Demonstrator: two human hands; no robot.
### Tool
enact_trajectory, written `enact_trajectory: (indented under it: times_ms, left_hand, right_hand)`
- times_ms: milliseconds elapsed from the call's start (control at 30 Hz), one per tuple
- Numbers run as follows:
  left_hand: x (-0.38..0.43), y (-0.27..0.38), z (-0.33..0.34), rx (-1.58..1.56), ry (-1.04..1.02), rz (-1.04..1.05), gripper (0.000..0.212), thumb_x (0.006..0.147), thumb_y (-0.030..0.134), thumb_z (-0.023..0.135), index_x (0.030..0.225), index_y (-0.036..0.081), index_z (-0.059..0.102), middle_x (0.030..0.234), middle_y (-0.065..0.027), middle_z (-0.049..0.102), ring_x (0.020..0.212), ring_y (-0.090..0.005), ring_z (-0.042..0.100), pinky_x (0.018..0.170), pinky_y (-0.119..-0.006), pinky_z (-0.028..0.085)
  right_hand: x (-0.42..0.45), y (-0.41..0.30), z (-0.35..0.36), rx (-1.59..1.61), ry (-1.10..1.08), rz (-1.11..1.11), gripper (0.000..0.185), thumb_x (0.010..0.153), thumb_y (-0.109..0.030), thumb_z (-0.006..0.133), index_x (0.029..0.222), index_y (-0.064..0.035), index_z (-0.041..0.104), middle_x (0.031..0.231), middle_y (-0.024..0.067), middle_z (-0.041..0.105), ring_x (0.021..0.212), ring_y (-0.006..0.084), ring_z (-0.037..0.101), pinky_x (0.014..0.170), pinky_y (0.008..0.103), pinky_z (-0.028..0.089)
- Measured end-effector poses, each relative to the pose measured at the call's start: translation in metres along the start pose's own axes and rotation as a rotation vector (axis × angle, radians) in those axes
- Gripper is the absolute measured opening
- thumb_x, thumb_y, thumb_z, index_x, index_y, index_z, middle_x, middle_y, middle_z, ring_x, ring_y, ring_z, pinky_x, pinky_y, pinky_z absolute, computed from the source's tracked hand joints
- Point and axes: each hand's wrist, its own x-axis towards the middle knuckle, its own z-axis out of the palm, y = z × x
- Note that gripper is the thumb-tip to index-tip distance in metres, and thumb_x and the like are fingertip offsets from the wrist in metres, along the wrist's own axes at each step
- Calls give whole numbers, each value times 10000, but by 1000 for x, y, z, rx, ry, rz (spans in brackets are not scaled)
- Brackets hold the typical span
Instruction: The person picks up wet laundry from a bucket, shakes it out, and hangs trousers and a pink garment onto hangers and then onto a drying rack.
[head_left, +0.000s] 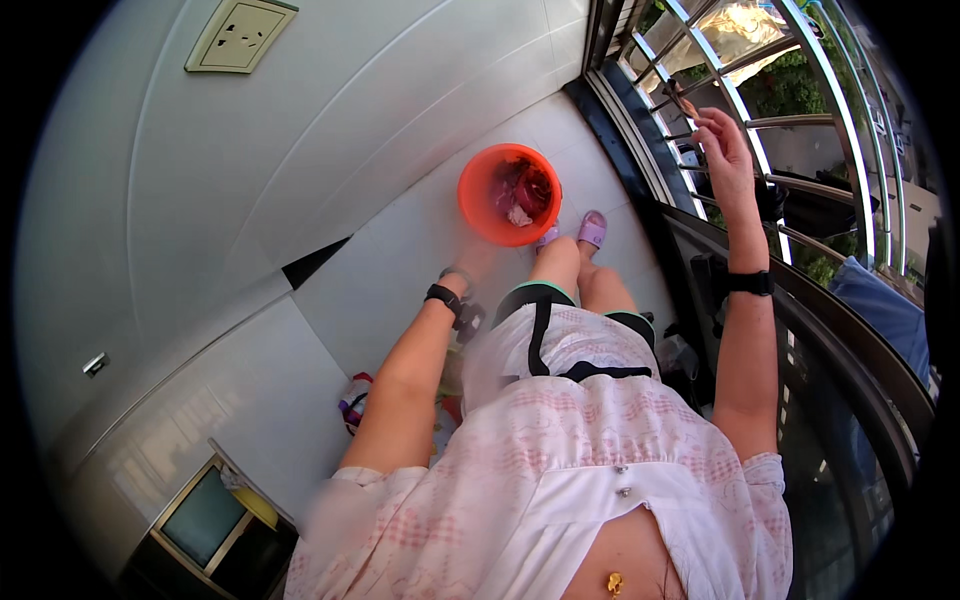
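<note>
My right hand (726, 150) is raised at the metal window bars (739, 105). Its thumb and fingertips pinch the lower end of a small brownish strip (684, 103), whose material I cannot tell. My left hand (481, 259) hangs low beside the near rim of an orange plastic bucket (480, 217); a haze blurs it, so its fingers and any hold are unclear. Dark red wet-looking cloth (531, 189) and a small pale pink piece (519, 216) lie inside the bucket, which stands on the floor by my feet.
Pale wall panels with a socket (244, 36) rise at left. The dark window frame (637, 150) runs along the right. Blue cloth (881, 311) hangs outside the window. A colourful item (355, 401) lies by my left elbow; a clear plastic bag (677, 354) is at right.
</note>
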Motion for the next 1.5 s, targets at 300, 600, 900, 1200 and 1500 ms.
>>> enact_trajectory:
  times_ms: [300,600,900,1200,1500]
  left_hand:
    - [9,-86,-21,88,-22,74,239,852,165,495,1037,18,535,864,-87,620,765,-160,600,701,-291,486]
    - [16,-123,-106,319,-62,106,298,838,230,523,1076,55,562,918,-124,635,865,-199,614,759,-322,475]
    - [31,-147,-160,143,-95,78,299,831,243,533,1056,49,571,891,-108,640,813,-190,590,747,-306,464]
    - [49,-168,-97,80,-196,54,277,863,195,513,1071,13,540,891,-96,640,846,-155,598,755,-283,463]
    - [24,-156,-46,-125,-313,-23,260,894,165,529,1084,-13,536,992,-87,625,913,-132,584,802,-258,456]
  right_hand:
    - [-96,93,73,-229,-309,602,275,872,-209,557,1071,-19,575,894,32,612,836,105,548,756,249,439]
    - [-140,111,192,-23,-54,843,249,872,-275,541,1022,-82,588,873,-7,582,807,97,538,676,271,421]
    - [-162,122,310,100,-148,938,313,883,-333,534,1096,-104,552,962,0,581,910,126,541,768,291,420]
    - [-163,194,334,62,-67,929,274,846,-209,539,1035,-18,591,820,40,596,741,123,550,688,283,459]
    - [-154,323,341,-23,-92,925,310,863,-230,520,1124,-72,575,899,32,601,777,129,560,621,268,450]
